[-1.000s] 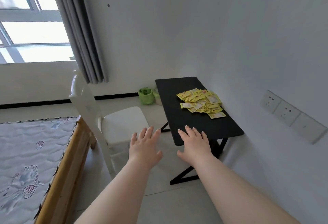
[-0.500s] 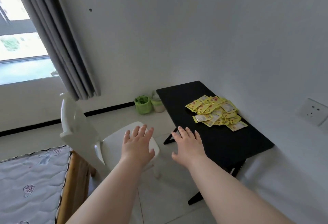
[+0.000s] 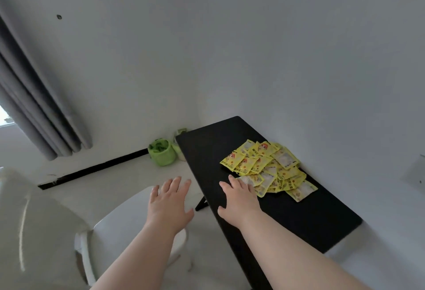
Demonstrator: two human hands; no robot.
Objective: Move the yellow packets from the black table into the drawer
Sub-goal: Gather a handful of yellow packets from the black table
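Packets of yellow colour (image 3: 268, 170) are piled on the black table (image 3: 207, 149). The right hand (image 3: 239, 200) is held flat, fingers released, at the pile's near edge; contact cannot be told. The left hand (image 3: 169, 200) is spread, grasping nothing, above the white chair (image 3: 119, 227).

- Your left hand (image 3: 169, 200) reaches forward, palm down, fingers straight and slightly spread.
- Your right hand (image 3: 239, 200) does likewise, fingers extended, holding nothing, forearm bare.
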